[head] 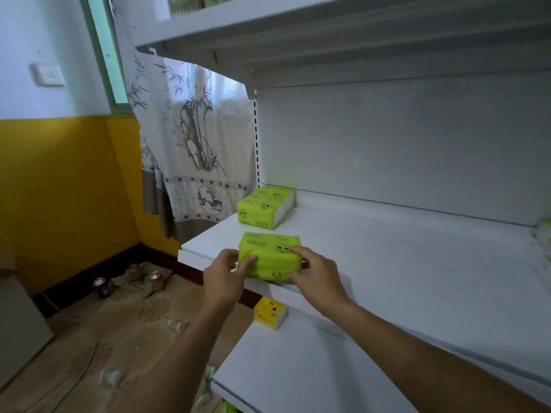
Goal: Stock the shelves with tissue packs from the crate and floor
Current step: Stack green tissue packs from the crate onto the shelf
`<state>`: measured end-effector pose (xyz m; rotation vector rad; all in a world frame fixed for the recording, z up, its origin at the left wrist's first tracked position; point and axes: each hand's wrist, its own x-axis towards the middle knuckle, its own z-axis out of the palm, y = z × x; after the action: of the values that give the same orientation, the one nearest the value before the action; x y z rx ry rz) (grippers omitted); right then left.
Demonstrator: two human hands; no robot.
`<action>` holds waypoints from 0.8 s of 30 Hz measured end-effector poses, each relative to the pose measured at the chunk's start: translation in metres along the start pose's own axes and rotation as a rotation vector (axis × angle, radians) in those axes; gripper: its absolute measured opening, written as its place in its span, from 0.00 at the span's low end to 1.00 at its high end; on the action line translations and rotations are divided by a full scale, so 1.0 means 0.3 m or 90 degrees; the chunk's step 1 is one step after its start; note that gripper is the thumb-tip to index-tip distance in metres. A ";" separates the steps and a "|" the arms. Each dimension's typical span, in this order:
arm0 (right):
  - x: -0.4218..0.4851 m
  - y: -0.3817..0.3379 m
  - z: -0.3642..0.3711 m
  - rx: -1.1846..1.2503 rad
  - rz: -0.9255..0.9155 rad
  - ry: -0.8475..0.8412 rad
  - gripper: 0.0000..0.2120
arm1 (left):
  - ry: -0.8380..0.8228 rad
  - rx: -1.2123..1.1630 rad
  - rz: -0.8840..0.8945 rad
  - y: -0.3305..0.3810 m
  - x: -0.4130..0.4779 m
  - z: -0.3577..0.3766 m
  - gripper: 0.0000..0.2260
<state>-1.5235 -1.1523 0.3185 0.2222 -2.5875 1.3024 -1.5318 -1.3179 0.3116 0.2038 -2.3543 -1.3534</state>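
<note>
A bright green tissue pack (269, 251) lies at the front left edge of the white middle shelf (402, 263). My left hand (223, 278) holds its left end, fingers curled round the corner. My right hand (316, 278) holds its right end, fingers over the top and thumb at the front. Further back on the same shelf, against the left upright, lies a second green tissue pack (264, 207). On the lower shelf (298, 377) sits a yellow tissue pack (269, 314), partly hidden under the middle shelf's edge.
An upper shelf (268, 28) overhangs the middle one. Left of the unit hang a bamboo-print curtain (193, 150) and a yellow wall (68, 189). Cans (101, 287) and scraps litter the floor. More packs peek in at the right edge (544, 242).
</note>
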 end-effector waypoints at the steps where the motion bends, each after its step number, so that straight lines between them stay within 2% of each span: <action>1: 0.023 0.006 0.019 -0.004 -0.003 0.005 0.24 | 0.021 0.042 -0.006 -0.008 0.017 0.009 0.16; 4: 0.090 0.015 0.069 -0.022 -0.006 0.023 0.24 | -0.022 0.124 -0.036 -0.041 0.043 0.024 0.15; 7: 0.162 0.019 0.097 -0.040 0.005 0.018 0.23 | -0.092 0.244 0.053 -0.093 0.058 0.017 0.12; 10: 0.228 0.023 0.122 -0.062 0.002 0.014 0.23 | -0.135 0.300 0.101 -0.139 0.068 -0.003 0.18; 13: 0.270 0.031 0.154 -0.054 0.012 0.019 0.23 | -0.135 0.317 0.121 -0.161 0.064 -0.008 0.21; 18: 0.319 0.026 0.194 -0.035 0.027 0.016 0.22 | -0.104 0.386 0.119 -0.131 0.085 -0.036 0.17; 24: 0.363 -0.004 0.242 -0.043 0.017 -0.025 0.23 | -0.091 0.455 0.166 -0.110 0.098 -0.022 0.20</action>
<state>-1.6381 -1.2145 0.3078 0.2041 -2.6698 1.2294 -1.5582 -1.3498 0.2945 -0.0044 -2.7750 -0.3808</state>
